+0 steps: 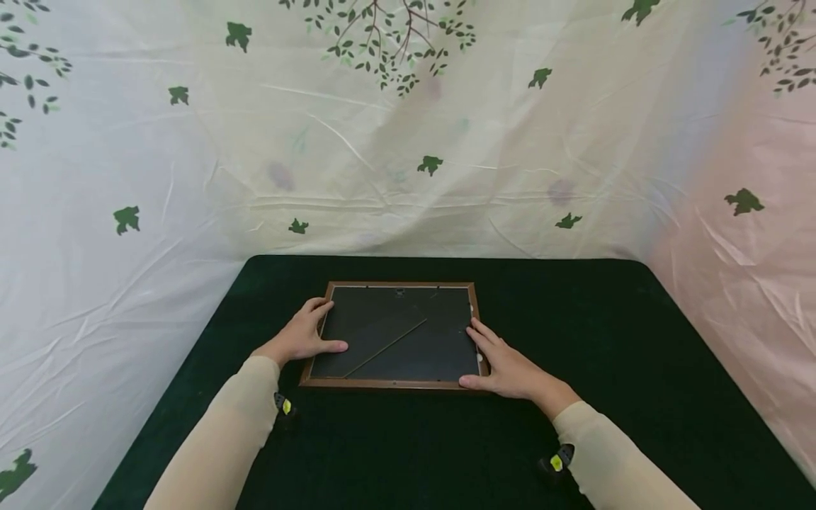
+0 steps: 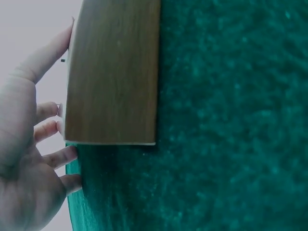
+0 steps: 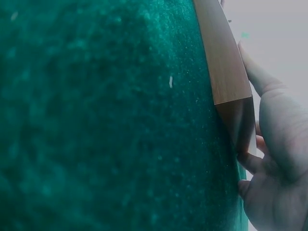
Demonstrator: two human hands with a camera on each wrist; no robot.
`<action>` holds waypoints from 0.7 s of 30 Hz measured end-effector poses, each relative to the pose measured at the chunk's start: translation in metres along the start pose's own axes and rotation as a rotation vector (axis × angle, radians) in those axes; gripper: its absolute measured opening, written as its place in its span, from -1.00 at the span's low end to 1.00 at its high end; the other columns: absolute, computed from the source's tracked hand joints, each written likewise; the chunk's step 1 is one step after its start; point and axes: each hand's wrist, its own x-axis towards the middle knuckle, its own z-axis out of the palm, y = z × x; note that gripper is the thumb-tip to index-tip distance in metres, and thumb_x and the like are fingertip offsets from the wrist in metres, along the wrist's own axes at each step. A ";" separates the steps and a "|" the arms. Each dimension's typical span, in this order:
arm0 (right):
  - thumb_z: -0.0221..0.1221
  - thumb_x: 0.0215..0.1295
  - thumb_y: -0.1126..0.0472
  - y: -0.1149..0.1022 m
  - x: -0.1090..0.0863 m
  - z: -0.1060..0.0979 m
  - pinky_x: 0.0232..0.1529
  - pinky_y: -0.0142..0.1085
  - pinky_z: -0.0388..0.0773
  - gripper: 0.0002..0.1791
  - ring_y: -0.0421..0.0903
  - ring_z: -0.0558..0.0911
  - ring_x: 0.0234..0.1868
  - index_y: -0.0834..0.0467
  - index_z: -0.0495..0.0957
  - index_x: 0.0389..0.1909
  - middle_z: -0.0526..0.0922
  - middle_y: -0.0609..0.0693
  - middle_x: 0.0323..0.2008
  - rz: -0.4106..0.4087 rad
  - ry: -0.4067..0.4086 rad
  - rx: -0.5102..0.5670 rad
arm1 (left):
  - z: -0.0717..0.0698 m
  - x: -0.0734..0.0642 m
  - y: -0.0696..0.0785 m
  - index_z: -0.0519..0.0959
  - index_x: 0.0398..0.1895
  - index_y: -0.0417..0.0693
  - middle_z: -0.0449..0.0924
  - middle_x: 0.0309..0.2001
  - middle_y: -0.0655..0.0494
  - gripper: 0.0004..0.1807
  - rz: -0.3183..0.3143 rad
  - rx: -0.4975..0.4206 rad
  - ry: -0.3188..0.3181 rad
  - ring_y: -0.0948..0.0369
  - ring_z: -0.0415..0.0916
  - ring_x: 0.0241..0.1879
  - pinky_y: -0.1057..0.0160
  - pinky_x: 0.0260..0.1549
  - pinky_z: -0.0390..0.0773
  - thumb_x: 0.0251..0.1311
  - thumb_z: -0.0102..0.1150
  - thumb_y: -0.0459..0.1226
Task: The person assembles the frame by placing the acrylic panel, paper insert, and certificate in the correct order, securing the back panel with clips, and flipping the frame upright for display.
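A picture frame (image 1: 395, 384) with a brown wooden border lies back side up on the dark green cloth. Its black backing board (image 1: 395, 319) carries a thin strip running diagonally and a small hanger near the far edge. My left hand (image 1: 301, 336) rests at the frame's left side, thumb over the backing and fingers spread along the border. At the near right corner is my right hand (image 1: 513, 370), its thumb at the near border and its fingertips on the right border. Both wrist views show the frame's wooden side (image 2: 113, 72) close up, with fingers partly hidden behind it.
Green cloth (image 1: 637, 340) covers the table around the frame. Behind and beside the table hangs a pale curtain (image 1: 357, 191) printed with leaves and branches. Small dark devices with yellow-green marks (image 1: 286, 406) sit at both wrists.
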 end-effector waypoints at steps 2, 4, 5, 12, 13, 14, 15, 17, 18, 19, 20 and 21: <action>0.18 0.06 -0.45 -0.001 0.000 0.001 0.33 0.24 0.00 0.15 0.13 -0.06 0.48 0.00 -0.11 0.53 -0.31 -0.10 0.53 -0.004 0.001 0.002 | 0.000 -0.002 -0.001 0.04 0.50 -0.14 -0.10 0.46 -0.15 0.24 -0.002 0.013 -0.006 -0.16 0.00 0.39 -0.24 0.25 0.17 -0.15 0.32 0.34; 0.18 0.07 -0.44 -0.002 0.000 0.002 0.33 0.22 0.03 0.15 0.12 -0.06 0.48 0.00 -0.11 0.53 -0.31 -0.11 0.53 -0.015 0.003 0.004 | -0.001 -0.005 -0.001 0.00 0.50 -0.17 -0.13 0.48 -0.17 0.25 -0.007 0.020 -0.015 -0.17 -0.02 0.40 -0.23 0.25 0.16 -0.12 0.30 0.33; 0.18 0.07 -0.44 -0.002 0.000 0.002 0.33 0.22 0.04 0.15 0.12 -0.06 0.48 0.00 -0.11 0.53 -0.30 -0.12 0.53 -0.019 0.006 0.006 | -0.002 -0.007 -0.001 -0.02 0.50 -0.20 -0.14 0.48 -0.18 0.25 -0.006 0.024 -0.018 -0.17 -0.03 0.41 -0.23 0.26 0.15 -0.10 0.29 0.33; 0.18 0.07 -0.44 -0.005 -0.001 0.004 0.34 0.22 -0.01 0.15 0.12 -0.09 0.49 0.00 -0.12 0.53 -0.31 -0.13 0.53 -0.024 0.013 0.012 | -0.005 -0.038 0.002 0.03 0.46 -0.29 0.04 0.43 -0.28 0.19 0.033 0.037 0.046 -0.19 0.11 0.36 -0.20 0.24 0.20 -0.05 0.33 0.25; 0.17 0.07 -0.44 -0.005 -0.002 0.003 0.35 0.22 -0.04 0.15 0.11 -0.09 0.49 0.00 -0.12 0.53 -0.31 -0.12 0.53 -0.022 0.013 0.010 | -0.004 -0.045 0.002 0.07 0.44 -0.29 0.09 0.41 -0.28 0.15 0.042 0.044 0.063 -0.18 0.15 0.34 -0.21 0.23 0.23 -0.04 0.34 0.23; 0.17 0.07 -0.44 -0.005 -0.002 0.003 0.36 0.21 -0.06 0.15 0.11 -0.09 0.49 0.00 -0.12 0.53 -0.31 -0.12 0.53 -0.020 0.015 0.006 | -0.003 -0.051 0.003 0.12 0.42 -0.28 0.14 0.39 -0.27 0.10 0.046 0.044 0.080 -0.17 0.18 0.32 -0.19 0.21 0.26 -0.02 0.35 0.20; 0.17 0.07 -0.44 -0.004 -0.003 0.003 0.36 0.21 -0.07 0.15 0.11 -0.09 0.49 0.01 -0.12 0.53 -0.31 -0.12 0.53 -0.018 0.018 0.005 | -0.001 -0.057 0.003 0.17 0.40 -0.27 0.19 0.36 -0.26 0.05 0.051 0.048 0.097 -0.16 0.22 0.30 -0.19 0.20 0.28 0.00 0.35 0.18; 0.17 0.07 -0.44 -0.003 -0.003 0.003 0.38 0.19 -0.10 0.15 0.11 -0.09 0.49 0.01 -0.11 0.53 -0.31 -0.12 0.53 -0.016 0.022 -0.001 | 0.003 -0.067 0.005 0.27 0.34 -0.27 0.27 0.31 -0.26 -0.07 0.058 0.056 0.127 -0.15 0.27 0.27 -0.18 0.17 0.33 0.06 0.34 0.13; 0.17 0.07 -0.44 -0.003 -0.004 0.003 0.38 0.18 -0.10 0.15 0.11 -0.09 0.49 0.01 -0.11 0.53 -0.30 -0.12 0.53 -0.016 0.024 -0.003 | 0.005 -0.072 0.005 0.32 0.31 -0.26 0.30 0.29 -0.25 -0.13 0.057 0.056 0.143 -0.15 0.30 0.25 -0.17 0.15 0.35 0.07 0.33 0.10; 0.17 0.07 -0.45 -0.002 -0.004 0.003 0.38 0.17 -0.11 0.15 0.10 -0.09 0.49 0.01 -0.11 0.53 -0.30 -0.12 0.53 -0.015 0.026 -0.004 | 0.007 -0.076 0.007 0.37 0.27 -0.25 0.34 0.27 -0.24 -0.19 0.055 0.055 0.160 -0.14 0.32 0.23 -0.17 0.14 0.37 0.09 0.33 0.08; 0.17 0.07 -0.44 -0.002 -0.004 0.003 0.38 0.18 -0.11 0.15 0.11 -0.09 0.49 0.01 -0.11 0.53 -0.30 -0.12 0.53 -0.015 0.027 -0.004 | 0.009 -0.079 0.008 0.41 0.23 -0.25 0.37 0.24 -0.23 -0.24 0.051 0.055 0.175 -0.13 0.34 0.22 -0.16 0.12 0.38 0.10 0.32 0.07; 0.17 0.07 -0.44 -0.002 -0.005 0.003 0.38 0.17 -0.11 0.15 0.11 -0.09 0.49 0.01 -0.11 0.53 -0.31 -0.12 0.53 -0.013 0.026 -0.002 | 0.011 -0.082 0.008 0.44 0.20 -0.24 0.39 0.23 -0.22 -0.28 0.048 0.060 0.188 -0.13 0.36 0.20 -0.16 0.11 0.39 0.12 0.32 0.07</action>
